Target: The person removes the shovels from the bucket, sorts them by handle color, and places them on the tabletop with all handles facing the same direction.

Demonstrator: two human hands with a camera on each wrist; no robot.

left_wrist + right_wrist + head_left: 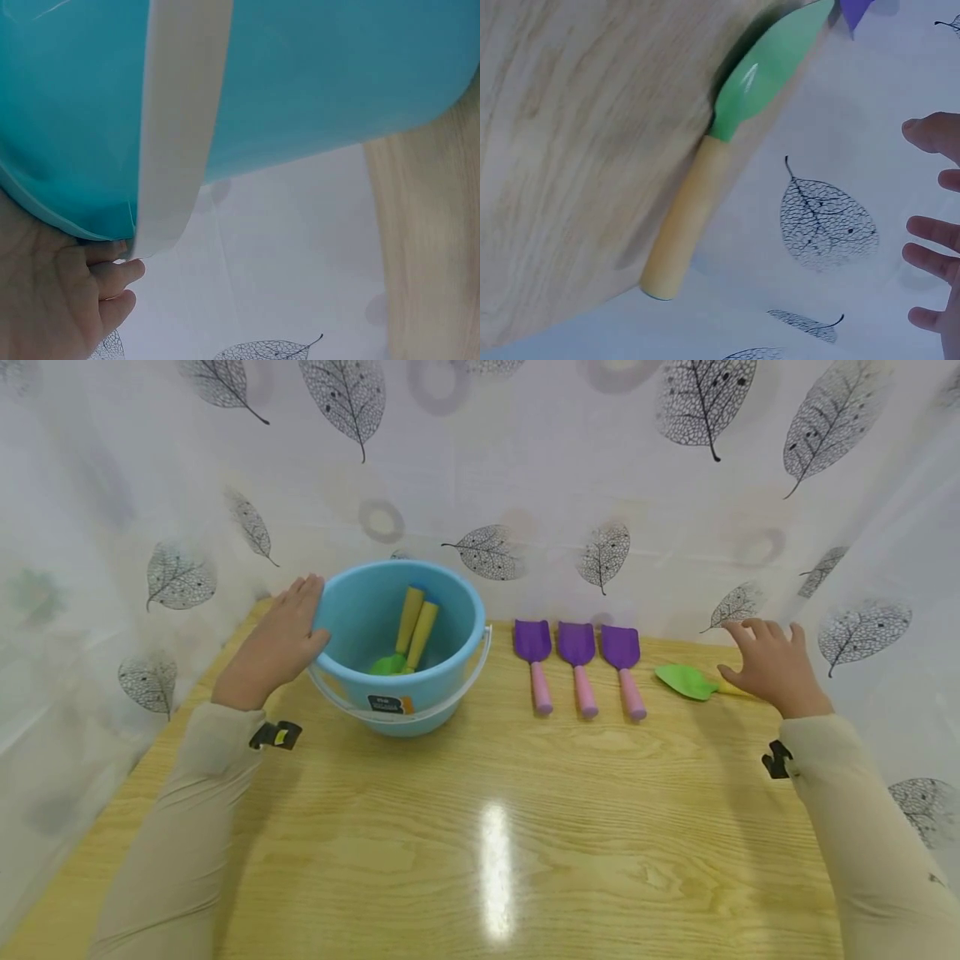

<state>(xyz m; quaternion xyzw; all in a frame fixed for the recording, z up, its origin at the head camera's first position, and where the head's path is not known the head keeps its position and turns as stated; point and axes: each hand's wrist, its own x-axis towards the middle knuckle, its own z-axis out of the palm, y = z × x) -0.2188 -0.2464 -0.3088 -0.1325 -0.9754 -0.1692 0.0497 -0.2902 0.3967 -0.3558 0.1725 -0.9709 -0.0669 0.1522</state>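
Observation:
My left hand [273, 639] rests against the left rim of a light blue bucket [450, 689], its fingers fairly straight. In the left wrist view, those fingers [112, 279] touch the bucket's edge beside the white handle [180, 112]. Inside the bucket lie two yellow-handled trowels [420, 631] with green showing at the bottom. At the right, my right hand [776, 664] hovers with spread fingers over a green trowel [686, 681] and holds nothing. The right wrist view shows that trowel's yellow handle [686, 217] lying apart from the fingers.
Three purple shovels with pink handles, a left one [533, 647], a middle one [577, 647] and a right one [621, 652], lie in a row between bucket and green trowel. A leaf-patterned curtain [525, 468] hangs behind the wooden table [390, 843].

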